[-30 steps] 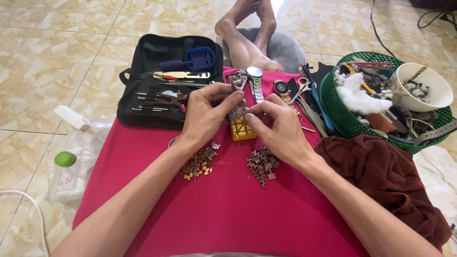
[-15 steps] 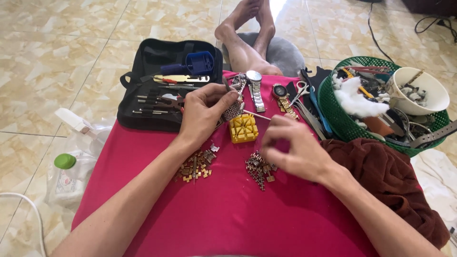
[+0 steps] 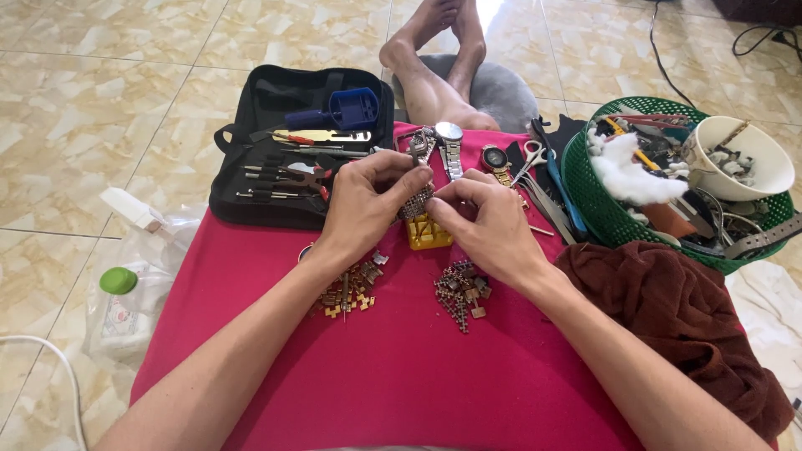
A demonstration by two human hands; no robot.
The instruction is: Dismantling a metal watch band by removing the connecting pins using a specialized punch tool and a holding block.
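We see the right hand [image 3: 489, 225] back at the metal watch band [image 3: 415, 200], having left its spot over the link pile [image 3: 461, 292] half a second ago. Both it and the left hand [image 3: 365, 205] pinch the band above the yellow holder block [image 3: 428, 234] on the red cloth [image 3: 401, 367].

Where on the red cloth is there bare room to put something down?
Bare red cloth lies between the forearms, below the two link piles. Crowded: the strip from tool case to green basket, where both hands work a watch band.
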